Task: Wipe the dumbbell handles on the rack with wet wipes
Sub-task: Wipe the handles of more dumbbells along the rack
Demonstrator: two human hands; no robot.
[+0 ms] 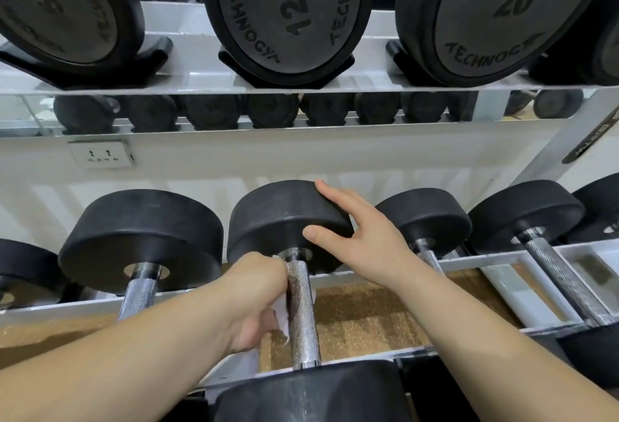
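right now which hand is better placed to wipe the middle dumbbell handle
Left. The left hand holds the wet wipe against the handle; the right hand rests on that dumbbell's far head, holding no wipe.

Head-worn view, downward, close above rack (485, 259)

Dumbbell heads (278, 220) along lower rack rail: matte black. Middle handle (303, 308): silver, fine cross-hatch knurling, dark brownish streak down left side. Wet wipe (281, 316): white. Rack (201, 70): glossy white paint. Upper-shelf dumbbells (284, 10): black rims, dark grey faces, embossed dark lettering and numbers. Floor (361, 314) beneath rack: tan, speckled. Wall socket (100, 154): white.
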